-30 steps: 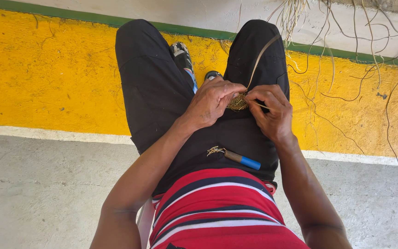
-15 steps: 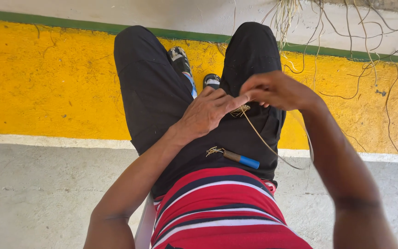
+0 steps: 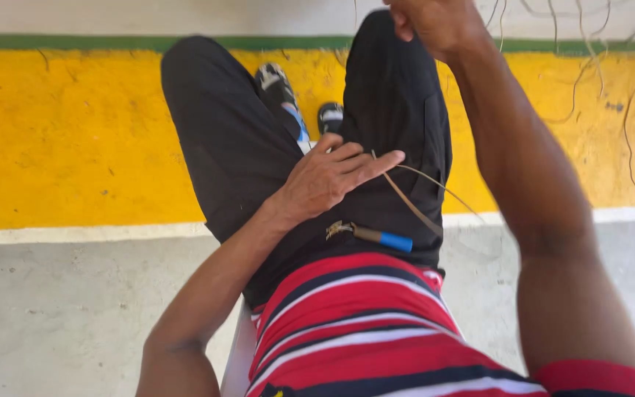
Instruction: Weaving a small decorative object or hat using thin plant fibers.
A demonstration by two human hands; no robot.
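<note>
Tan fibre strands [image 3: 413, 202], perhaps two, under left hand [image 3: 328, 180]; right hand [image 3: 435, 22] grip unclear.

Just one view here, a head-worn camera looking steeply down the wearer's own body from close up. It faces forward over the striped shirt [image 3: 347, 323] and black trousers [image 3: 259, 154] toward the yellow floor band [image 3: 67, 140]. No second view shares anything.

Bright daylight; soft shadows; slight motion blur
</note>
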